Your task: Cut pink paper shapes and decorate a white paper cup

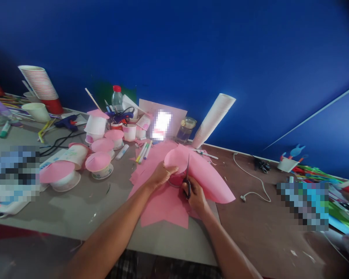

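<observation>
A curved sheet of pink paper [211,176] is held up above the table. My left hand [163,174] pinches its left part, thumb on top. In my right hand [196,195] is a pair of scissors [188,182] with dark handles, its blades pointing away from me at the paper's edge. Whether the blades are parted I cannot tell. Beneath both hands lie more pink paper pieces [165,213] with jagged, pointed edges. A darker pink round shape [177,179] shows between the hands, partly hidden.
Paper cups with pink cone tops [99,164] stand at left. Markers [144,151], a bright phone [161,124], a glass jar [186,130] and a leaning stack of white cups [214,120] line the back. A white cable [261,178] lies right; a glue gun [68,122] is at left.
</observation>
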The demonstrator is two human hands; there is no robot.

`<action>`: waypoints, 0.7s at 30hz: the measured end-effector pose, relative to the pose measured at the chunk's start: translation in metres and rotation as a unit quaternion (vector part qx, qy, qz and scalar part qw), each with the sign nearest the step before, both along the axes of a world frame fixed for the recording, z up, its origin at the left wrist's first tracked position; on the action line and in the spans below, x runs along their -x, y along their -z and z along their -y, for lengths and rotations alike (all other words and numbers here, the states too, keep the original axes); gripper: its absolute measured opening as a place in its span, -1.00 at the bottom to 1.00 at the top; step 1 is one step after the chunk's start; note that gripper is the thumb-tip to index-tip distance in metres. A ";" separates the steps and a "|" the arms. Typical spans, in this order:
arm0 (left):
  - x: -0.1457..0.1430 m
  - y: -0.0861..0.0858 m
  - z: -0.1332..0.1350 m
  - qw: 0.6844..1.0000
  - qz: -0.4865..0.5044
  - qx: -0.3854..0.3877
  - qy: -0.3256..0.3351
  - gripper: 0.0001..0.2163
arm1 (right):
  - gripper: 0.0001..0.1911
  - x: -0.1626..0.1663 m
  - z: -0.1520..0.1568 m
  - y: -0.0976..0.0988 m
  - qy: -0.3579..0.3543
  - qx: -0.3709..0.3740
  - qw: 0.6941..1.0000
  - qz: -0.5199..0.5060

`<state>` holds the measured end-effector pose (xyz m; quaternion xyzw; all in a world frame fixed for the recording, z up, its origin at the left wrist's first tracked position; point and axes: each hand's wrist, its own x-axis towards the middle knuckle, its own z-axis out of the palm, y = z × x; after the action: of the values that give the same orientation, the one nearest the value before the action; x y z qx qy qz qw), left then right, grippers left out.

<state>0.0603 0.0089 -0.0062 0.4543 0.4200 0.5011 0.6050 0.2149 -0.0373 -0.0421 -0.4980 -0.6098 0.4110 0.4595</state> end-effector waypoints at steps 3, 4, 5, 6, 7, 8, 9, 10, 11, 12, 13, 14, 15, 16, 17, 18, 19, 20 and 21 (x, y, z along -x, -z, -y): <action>0.003 -0.006 0.001 1.000 -0.007 -0.001 0.010 -0.80 | -0.63 -0.001 -0.001 0.004 -0.008 0.005 1.000 0.001; 0.004 -0.007 0.001 1.000 -0.007 -0.001 0.012 -0.79 | -0.63 -0.001 -0.001 0.005 -0.007 0.004 1.000 0.003; 0.005 -0.007 0.001 1.000 -0.003 -0.003 0.018 -0.79 | -0.64 -0.002 -0.001 0.005 -0.006 0.001 1.000 0.005; 0.005 -0.007 0.000 1.000 0.002 -0.006 0.022 -0.80 | -0.64 -0.002 -0.001 0.006 -0.003 -0.003 1.000 0.007; 0.006 -0.006 0.000 1.000 0.007 -0.008 0.022 -0.81 | -0.64 -0.002 -0.001 0.006 -0.001 -0.004 1.000 0.007; 0.006 -0.006 -0.001 1.000 0.011 -0.008 0.022 -0.82 | -0.64 -0.002 -0.001 0.005 -0.002 -0.003 1.000 0.006; 0.007 -0.005 -0.002 1.000 0.012 -0.007 0.020 -0.82 | -0.63 -0.001 0.000 0.004 -0.003 0.000 1.000 0.004; 0.007 -0.005 -0.003 1.000 0.013 -0.003 0.019 -0.83 | -0.62 -0.001 0.000 0.003 -0.006 0.004 1.000 0.002; 0.007 -0.005 -0.003 1.000 0.013 0.000 0.021 -0.83 | -0.62 -0.001 0.001 0.002 -0.009 0.009 1.000 0.000; 0.007 -0.005 -0.003 1.000 0.014 0.000 0.026 -0.83 | -0.61 0.000 0.001 0.000 -0.014 0.013 1.000 -0.001; 0.007 -0.005 -0.004 0.999 0.016 -0.002 0.034 -0.82 | -0.62 0.000 0.002 -0.001 -0.018 0.016 1.000 -0.003; 0.007 -0.005 -0.004 0.999 0.019 -0.005 0.039 -0.82 | -0.62 0.001 0.002 -0.003 -0.021 0.018 1.000 -0.005; 0.007 -0.005 -0.004 0.999 0.020 -0.008 0.040 -0.83 | -0.63 0.002 0.003 -0.004 -0.024 0.019 1.000 -0.007; 0.007 -0.005 -0.004 0.999 0.019 -0.012 0.041 -0.83 | -0.64 0.002 0.003 -0.006 -0.027 0.017 0.999 -0.009; 0.008 -0.005 -0.004 0.999 0.016 -0.014 0.043 -0.83 | -0.64 0.003 0.004 -0.007 -0.028 0.014 0.999 -0.012; 0.008 -0.005 -0.005 0.999 0.013 -0.015 0.044 -0.84 | -0.65 0.003 0.004 -0.007 -0.030 0.011 0.999 -0.014; 0.008 -0.004 -0.005 0.999 0.010 -0.016 0.045 -0.84 | -0.66 0.003 0.004 -0.008 -0.031 0.009 0.999 -0.016; 0.008 -0.004 -0.005 0.999 0.009 -0.017 0.047 -0.84 | -0.66 0.003 0.004 -0.008 -0.032 0.008 0.999 -0.018; 0.009 -0.003 -0.005 0.999 0.008 -0.018 0.050 -0.84 | -0.66 0.003 0.004 -0.008 -0.034 0.009 0.999 -0.018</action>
<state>0.0514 0.0141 -0.0028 0.4816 0.3823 0.4815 0.6246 0.2115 -0.0416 -0.0341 -0.4737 -0.6140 0.4408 0.4520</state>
